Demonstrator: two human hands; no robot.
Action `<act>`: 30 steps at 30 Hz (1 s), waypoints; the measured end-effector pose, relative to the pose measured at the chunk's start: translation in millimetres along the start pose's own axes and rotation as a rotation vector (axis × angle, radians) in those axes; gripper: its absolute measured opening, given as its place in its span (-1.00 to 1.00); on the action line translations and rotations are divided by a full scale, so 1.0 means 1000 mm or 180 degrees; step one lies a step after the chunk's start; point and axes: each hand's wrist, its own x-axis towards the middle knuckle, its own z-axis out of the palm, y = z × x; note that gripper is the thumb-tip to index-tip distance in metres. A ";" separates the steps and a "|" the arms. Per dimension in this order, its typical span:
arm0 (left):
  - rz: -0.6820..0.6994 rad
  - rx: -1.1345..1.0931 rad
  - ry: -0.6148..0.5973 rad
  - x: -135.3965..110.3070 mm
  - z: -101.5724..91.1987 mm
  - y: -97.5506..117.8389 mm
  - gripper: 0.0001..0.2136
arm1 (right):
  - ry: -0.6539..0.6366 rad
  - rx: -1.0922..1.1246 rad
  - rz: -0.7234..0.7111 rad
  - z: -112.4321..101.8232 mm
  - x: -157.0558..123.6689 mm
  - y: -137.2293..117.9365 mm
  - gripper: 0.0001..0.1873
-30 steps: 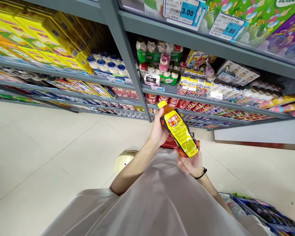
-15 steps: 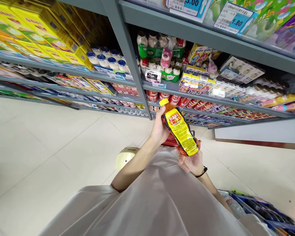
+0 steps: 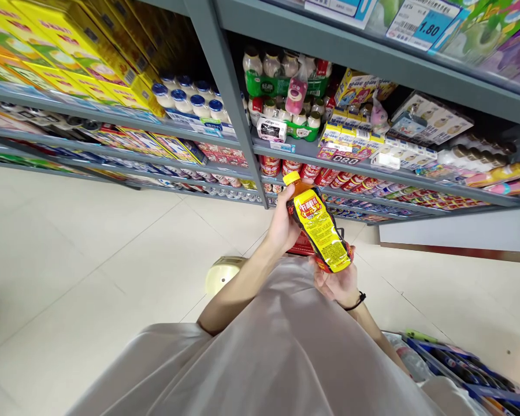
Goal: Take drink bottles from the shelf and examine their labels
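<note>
Yellow-capped amber plastic bottle point(image 3: 318, 226): tilted, yellow printed label point(image 3: 328, 236) facing up, before grey shelving point(image 3: 329, 47).
Left hand point(image 3: 285, 224): curled around the bottle's upper part.
Right hand point(image 3: 338, 282): cupped, gripping its base.

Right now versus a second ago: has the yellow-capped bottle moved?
No, no clear shift either way: the bottle keeps nearly the same place against the shelf post.

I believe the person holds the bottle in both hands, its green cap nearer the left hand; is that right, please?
The cap is yellow, not green, as the head view shows; the left hand and right hand do hold the bottle, cap nearer the left.
</note>
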 end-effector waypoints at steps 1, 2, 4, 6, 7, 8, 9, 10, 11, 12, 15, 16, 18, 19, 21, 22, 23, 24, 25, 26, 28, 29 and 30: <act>-0.0024 -0.0003 0.0006 0.000 0.000 0.001 -0.68 | -0.0003 -0.0058 0.0010 0.001 0.001 -0.001 -0.02; -0.0051 -0.0024 -0.0001 0.000 0.000 0.002 -0.69 | 0.0010 -0.0161 0.0016 0.003 0.001 -0.001 -0.02; -0.0098 -0.0087 -0.0041 0.000 0.001 0.006 -0.69 | 0.0184 -0.0529 -0.0083 0.006 0.004 -0.003 0.00; -0.0102 -0.0126 -0.0090 0.000 0.000 0.009 -0.70 | 0.0518 -0.1017 -0.0369 0.008 0.005 -0.004 0.02; -0.0096 -0.0121 -0.0123 0.000 0.000 0.010 -0.69 | 0.0697 -0.1235 -0.0543 0.008 0.005 -0.004 0.04; -0.0098 -0.0098 -0.0170 0.000 -0.001 0.011 -0.68 | 0.0853 -0.1410 -0.0686 0.007 0.005 -0.005 0.05; -0.0113 -0.0065 -0.0233 0.000 -0.003 0.012 -0.66 | 0.0959 -0.1543 -0.0768 0.005 0.004 -0.006 0.06; -0.0140 -0.0026 -0.0305 0.000 -0.004 0.013 -0.64 | 0.1016 -0.1641 -0.0806 0.001 0.003 -0.007 0.06; -0.0175 0.0015 -0.0376 0.000 -0.006 0.013 -0.60 | 0.1048 -0.1717 -0.0824 -0.002 0.001 -0.008 0.05; -0.0213 0.0054 -0.0435 0.000 -0.008 0.013 -0.58 | 0.1063 -0.1789 -0.0830 -0.006 -0.001 -0.009 0.03; -0.0261 0.0116 -0.0544 0.001 -0.013 0.013 -0.56 | 0.1175 -0.2054 -0.1025 -0.017 -0.006 -0.013 -0.05; -0.0250 0.0106 -0.0562 0.001 -0.014 0.013 -0.57 | 0.1248 -0.2148 -0.1137 -0.019 -0.007 -0.014 -0.07; -0.0206 0.0062 -0.0560 0.002 -0.015 0.013 -0.57 | 0.1389 -0.2316 -0.1355 -0.021 -0.008 -0.016 -0.08; -0.0176 0.0038 -0.0530 0.002 -0.014 0.012 -0.55 | 0.1422 -0.2386 -0.1420 -0.021 -0.008 -0.017 -0.08; -0.0124 -0.0003 -0.0423 0.003 -0.014 0.011 -0.49 | 0.1395 -0.2509 -0.1414 -0.020 -0.008 -0.019 -0.09; -0.0106 -0.0020 -0.0360 0.003 -0.013 0.011 -0.46 | 0.1363 -0.2566 -0.1382 -0.021 -0.008 -0.019 -0.08; -0.0091 -0.0035 -0.0300 0.004 -0.012 0.011 -0.43 | 0.1338 -0.2628 -0.1352 -0.022 -0.008 -0.020 -0.07; -0.0069 -0.0048 -0.0260 0.005 -0.012 0.011 -0.41 | 0.1337 -0.2696 -0.1347 -0.023 -0.008 -0.020 -0.06; -0.0039 -0.0048 -0.0260 0.005 -0.011 0.012 -0.38 | 0.1367 -0.2771 -0.1373 -0.024 -0.008 -0.019 -0.06; -0.0006 -0.0028 -0.0298 0.006 -0.010 0.012 -0.37 | 0.1406 -0.2854 -0.1418 -0.026 -0.008 -0.019 -0.06; 0.0044 0.0054 -0.0415 0.007 -0.009 0.015 -0.35 | 0.1463 -0.3018 -0.1482 -0.029 -0.008 -0.019 -0.07; 0.0042 0.0095 -0.0436 0.007 -0.008 0.016 -0.34 | 0.1451 -0.3095 -0.1482 -0.031 -0.008 -0.019 -0.07; 0.0014 0.0126 -0.0411 0.007 -0.008 0.016 -0.33 | 0.1420 -0.3169 -0.1476 -0.032 -0.008 -0.019 -0.08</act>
